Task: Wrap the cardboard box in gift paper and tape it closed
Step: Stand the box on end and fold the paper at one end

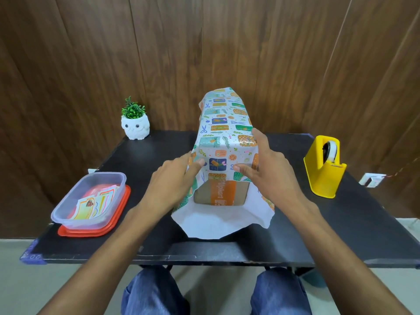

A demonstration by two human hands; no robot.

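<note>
A brown cardboard box (221, 193) with an orange printed band stands in the middle of the black table (363, 223). Patterned gift paper (223, 123) is draped over its top and hangs partway down the near face; its white underside lies on the table in front. My left hand (175, 176) grips the paper's left side at the box's near corner, thumb on the front. My right hand (266, 164) holds the right side, thumb on the front and fingers along the box's right side. Only the lower front of the box shows.
A yellow tape dispenser (325, 167) stands at the right. At the left a clear plastic container (91, 198) of stickers sits on a red lid. A white owl pot (135, 126) with a green plant is at the back left, by the wooden wall.
</note>
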